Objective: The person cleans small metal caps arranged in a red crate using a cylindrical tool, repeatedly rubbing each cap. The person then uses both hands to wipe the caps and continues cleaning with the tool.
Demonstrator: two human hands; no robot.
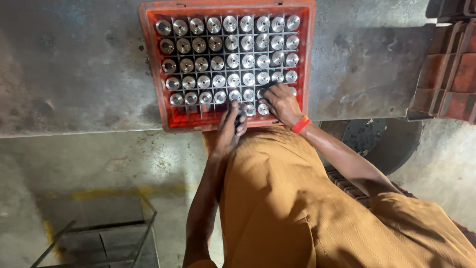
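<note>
- Surface: grey, stained metal table; concrete floor below it with a faded yellow line.
- Room: stacked red crates at the right; a dark wire-frame rack at lower left; a dark round drum beside the person.
- One red plastic crate sits on the table, divided by a grid.
- Shiny metal cylindrical parts stand upright in the cells: nine per row across four full rows, fewer visible in the nearer rows, where the hands cover some.
- Left hand: at the crate's near edge, fingers curled around a dark part; grip detail unclear.
- Right hand: inside the crate at the near right cells, fingers bent down onto parts; red wristband.
</note>
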